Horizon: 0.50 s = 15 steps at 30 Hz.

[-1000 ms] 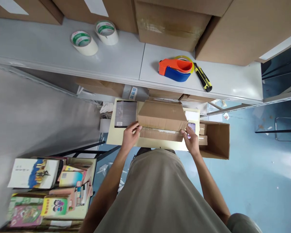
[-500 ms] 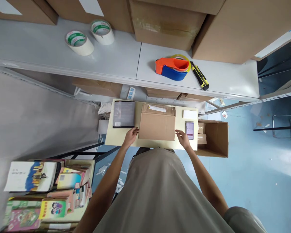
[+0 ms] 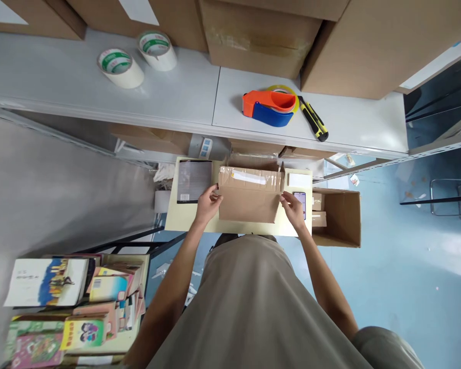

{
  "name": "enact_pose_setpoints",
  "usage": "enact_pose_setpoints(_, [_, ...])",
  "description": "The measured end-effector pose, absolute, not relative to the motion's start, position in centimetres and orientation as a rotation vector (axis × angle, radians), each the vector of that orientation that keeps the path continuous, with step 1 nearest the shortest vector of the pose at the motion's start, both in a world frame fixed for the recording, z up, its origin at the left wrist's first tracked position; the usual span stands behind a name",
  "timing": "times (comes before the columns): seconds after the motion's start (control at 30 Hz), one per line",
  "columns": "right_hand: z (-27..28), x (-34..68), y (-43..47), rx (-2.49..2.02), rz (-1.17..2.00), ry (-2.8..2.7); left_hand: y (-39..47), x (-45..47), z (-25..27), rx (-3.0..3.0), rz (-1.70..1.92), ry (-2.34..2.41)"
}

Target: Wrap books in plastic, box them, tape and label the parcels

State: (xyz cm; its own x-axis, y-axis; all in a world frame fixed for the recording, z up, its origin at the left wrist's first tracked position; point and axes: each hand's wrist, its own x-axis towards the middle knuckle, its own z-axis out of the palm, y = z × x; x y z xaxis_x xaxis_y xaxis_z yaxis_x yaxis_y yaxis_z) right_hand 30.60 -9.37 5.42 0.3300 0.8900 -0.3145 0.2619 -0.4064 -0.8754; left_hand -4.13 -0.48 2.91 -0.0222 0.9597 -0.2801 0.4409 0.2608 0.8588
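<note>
A brown cardboard box (image 3: pixel 249 206) lies on the small cream table in front of me. Its far side stands partly opened, with a taped edge and a white strip (image 3: pixel 249 177) along the raised part. My left hand (image 3: pixel 208 205) is at the box's left edge, fingers curled against it and the thumb near the front. On the opposite edge, my right hand (image 3: pixel 293 209) pinches the cardboard between thumb and fingers. Little of the box's inside shows. Left of it lies a dark, plastic-wrapped book-like item (image 3: pixel 194 180); a phone (image 3: pixel 300 204) lies beside my right hand.
A white slab (image 3: pixel 299 180) lies at the table's (image 3: pixel 184 220) far right. An open carton (image 3: pixel 341 218) stands right of the table. The shelf (image 3: pixel 192 97) ahead bears tape rolls (image 3: pixel 125 74), a tape dispenser (image 3: pixel 269 108) and a cutter (image 3: pixel 314 120). Books (image 3: pixel 100 287) fill the lower left.
Both hands have moved slightly away from me along the box's sides and now touch its edges. The box's far lid part has risen, so a gap shows behind it.
</note>
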Motion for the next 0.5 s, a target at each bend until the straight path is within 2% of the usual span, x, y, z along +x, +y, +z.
enact_pose_setpoints(0.13, [7.4,30.4,-11.4,-1.856,1.072,-1.049,-3.2,-4.6,3.6,1.332,0.753,1.606])
enact_pose_setpoints(0.37, [6.3,30.4,-12.2,-1.926,1.229,-1.100,-5.4,-3.4,3.2,1.317,0.555,1.613])
enact_pose_setpoints(0.43, [7.0,30.6,-12.1,-1.950,1.169,-1.105,-5.8,-2.9,5.0,1.454,0.637,1.676])
enact_pose_setpoints(0.5, [8.5,30.8,-11.8,-1.980,0.955,-1.136,-5.9,-2.2,7.5,1.630,0.733,1.720])
